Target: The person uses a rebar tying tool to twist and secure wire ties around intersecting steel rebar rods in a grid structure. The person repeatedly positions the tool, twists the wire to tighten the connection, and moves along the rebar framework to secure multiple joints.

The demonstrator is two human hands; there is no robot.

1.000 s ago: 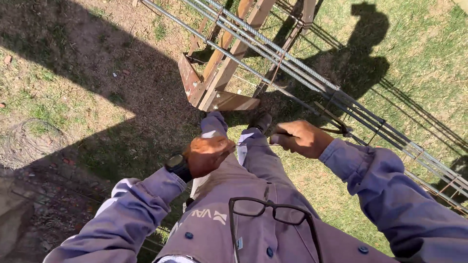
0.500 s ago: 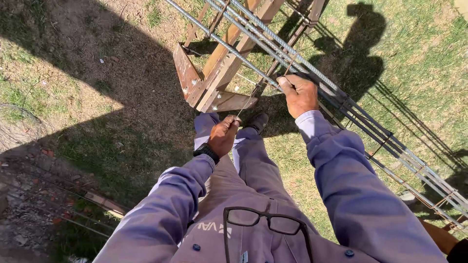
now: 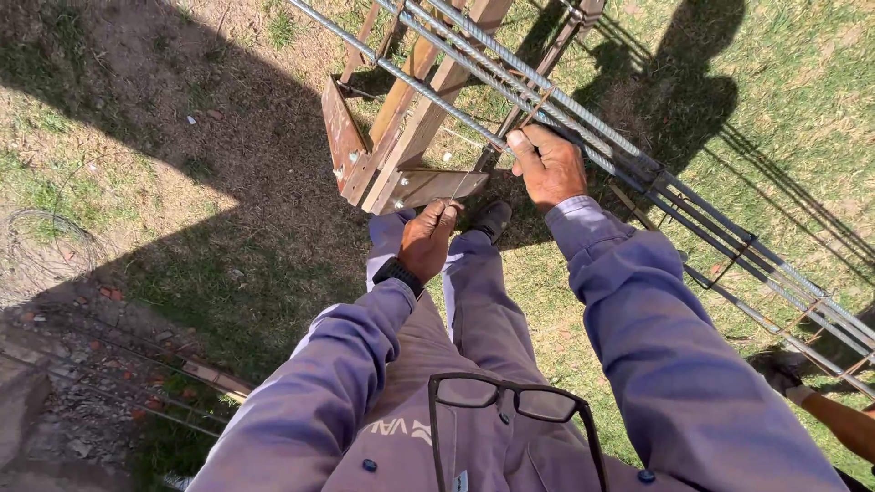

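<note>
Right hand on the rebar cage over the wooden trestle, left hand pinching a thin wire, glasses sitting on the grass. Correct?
Not quite. The glasses hang from the front of the person's shirt, not on the grass, as the head view shows. The rest holds: right hand on the rebar cage over the wooden trestle, left hand pinching the thin wire.

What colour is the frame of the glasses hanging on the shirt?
Black; the glasses show clearly in the head view.

Rebar cage (image 3: pixel 583 128) is lying across a wooden trestle (image 3: pixel 401 137); a wire coil (image 3: pixel 50 246) is sitting far left on the grass (image 3: pixel 775 118).
</note>
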